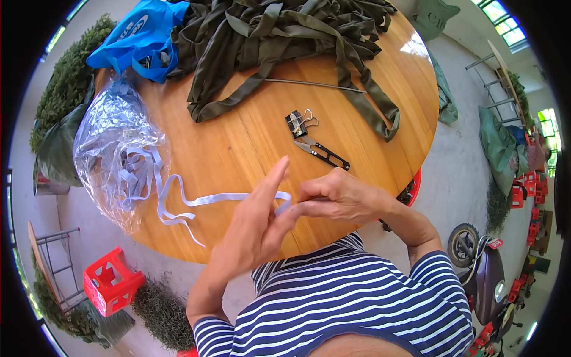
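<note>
A flat white elastic band (223,197) runs across the round wooden table from a loose bundle in a clear plastic bag (98,134). It passes behind my left hand (253,223) and curls round near its fingers, which are stretched out. Close beside it on the right, my right hand (342,196) is closed in a pinch by the band's curled part; its fingertips are partly hidden. Beyond the hands lie black thread snips (324,154) and a black binder clip (295,124).
Dark olive fabric straps (256,53) are heaped at the table's far side, with a thin metal rod (315,85) against them. A blue bag (140,38) sits at the far left. On the floor stand a red plastic crate (112,281) and, at right, a scooter (491,285).
</note>
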Tool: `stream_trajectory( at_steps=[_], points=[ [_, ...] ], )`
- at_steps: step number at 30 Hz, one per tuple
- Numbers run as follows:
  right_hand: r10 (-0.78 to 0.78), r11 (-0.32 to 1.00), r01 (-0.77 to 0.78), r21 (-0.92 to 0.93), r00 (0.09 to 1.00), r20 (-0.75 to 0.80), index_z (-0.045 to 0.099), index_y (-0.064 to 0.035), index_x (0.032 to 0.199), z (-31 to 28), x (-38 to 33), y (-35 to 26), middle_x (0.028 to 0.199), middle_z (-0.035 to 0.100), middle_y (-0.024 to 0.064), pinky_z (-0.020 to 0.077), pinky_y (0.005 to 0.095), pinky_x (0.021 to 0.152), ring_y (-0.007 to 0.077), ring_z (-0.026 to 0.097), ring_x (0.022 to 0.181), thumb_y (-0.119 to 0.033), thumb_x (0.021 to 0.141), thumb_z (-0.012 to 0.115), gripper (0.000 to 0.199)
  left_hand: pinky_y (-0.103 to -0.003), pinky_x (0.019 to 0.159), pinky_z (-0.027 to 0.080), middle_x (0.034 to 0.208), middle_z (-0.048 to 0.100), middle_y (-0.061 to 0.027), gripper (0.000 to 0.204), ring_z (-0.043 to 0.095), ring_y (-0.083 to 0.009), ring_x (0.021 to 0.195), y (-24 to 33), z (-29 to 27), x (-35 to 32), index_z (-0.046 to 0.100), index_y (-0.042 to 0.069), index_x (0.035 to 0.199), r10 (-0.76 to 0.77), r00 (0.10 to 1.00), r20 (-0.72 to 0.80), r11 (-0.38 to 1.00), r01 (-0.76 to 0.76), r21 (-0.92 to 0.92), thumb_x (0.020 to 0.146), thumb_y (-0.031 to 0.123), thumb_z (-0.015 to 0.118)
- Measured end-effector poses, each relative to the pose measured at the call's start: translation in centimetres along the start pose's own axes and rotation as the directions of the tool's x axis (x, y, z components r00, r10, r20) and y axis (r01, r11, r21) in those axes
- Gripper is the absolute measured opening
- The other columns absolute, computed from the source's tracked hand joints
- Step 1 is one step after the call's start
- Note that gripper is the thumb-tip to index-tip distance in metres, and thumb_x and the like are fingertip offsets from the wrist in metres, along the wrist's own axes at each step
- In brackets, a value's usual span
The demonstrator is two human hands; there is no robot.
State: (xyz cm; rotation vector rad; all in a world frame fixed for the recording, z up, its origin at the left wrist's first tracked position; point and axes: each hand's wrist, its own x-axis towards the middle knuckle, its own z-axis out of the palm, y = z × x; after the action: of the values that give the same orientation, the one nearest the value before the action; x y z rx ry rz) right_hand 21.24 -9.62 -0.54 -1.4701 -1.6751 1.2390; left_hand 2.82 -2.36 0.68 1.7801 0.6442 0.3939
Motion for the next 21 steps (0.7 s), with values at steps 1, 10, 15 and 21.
stream_trajectory(
  at_steps=[1, 10, 15, 21],
  points=[
    [-0.012, 1.000, 0.011, -0.029, 1.000, -0.015, 0.058, 0.0000, 0.081, 0.1, 0.3, -0.1, 0.059, 0.048, 0.0065, 0.0375, 0.0271, 0.049, 0.0109, 0.050, 0.055, -0.022, 0.085, 0.057, 0.023, -0.025, 0.054, 0.045, 0.094, 0.060, -0.0118, 0.046, 0.055, -0.0139, 0.061, -0.5, -0.1, 0.6, 0.045, 0.000, 0.123, -0.104, 0.993, 0.048, 0.987, 0.109, -0.118, 0.082, 0.014, 0.061],
    [0.186, 0.949, -0.195, 0.249, 0.981, 0.059, 0.060, -0.0002, 0.089, -1.6, -0.7, 1.2, 0.065, 0.057, 0.0009, 0.0400, 0.0206, 0.052, 0.0055, 0.052, 0.057, -0.017, 0.087, 0.055, 0.018, -0.022, 0.050, 0.042, 0.071, 0.057, -0.0047, 0.032, 0.053, -0.0085, 0.059, -2.9, -1.5, 0.9, 0.053, -0.001, 0.112, -0.080, 0.995, 0.062, 0.993, 0.074, 0.091, 0.083, 0.010, 0.059],
    [0.186, 0.956, -0.180, 0.230, 0.983, -0.004, 0.061, 0.0008, 0.091, -0.9, 0.4, 0.1, 0.069, 0.060, 0.0028, 0.0443, 0.0207, 0.056, 0.0063, 0.057, 0.061, -0.016, 0.086, 0.055, 0.018, -0.022, 0.051, 0.040, 0.077, 0.059, -0.0057, 0.033, 0.050, -0.0079, 0.059, -1.0, 0.6, 1.8, 0.053, -0.002, 0.113, 0.057, 0.997, 0.056, 0.994, -0.062, 0.091, 0.083, 0.011, 0.058],
    [0.265, 0.949, -0.241, 0.205, 0.959, -0.099, 0.060, 0.0011, 0.089, -0.8, 0.5, -0.1, 0.070, 0.061, 0.0035, 0.0460, 0.0204, 0.057, 0.0064, 0.058, 0.061, -0.011, 0.084, 0.059, 0.014, -0.022, 0.051, 0.038, 0.078, 0.060, -0.0048, 0.029, 0.046, -0.0061, 0.060, -2.4, 0.0, 3.7, 0.054, -0.003, 0.110, -0.113, 0.946, 0.302, 0.914, 0.219, -0.343, 0.085, 0.012, 0.056]
  ],
)
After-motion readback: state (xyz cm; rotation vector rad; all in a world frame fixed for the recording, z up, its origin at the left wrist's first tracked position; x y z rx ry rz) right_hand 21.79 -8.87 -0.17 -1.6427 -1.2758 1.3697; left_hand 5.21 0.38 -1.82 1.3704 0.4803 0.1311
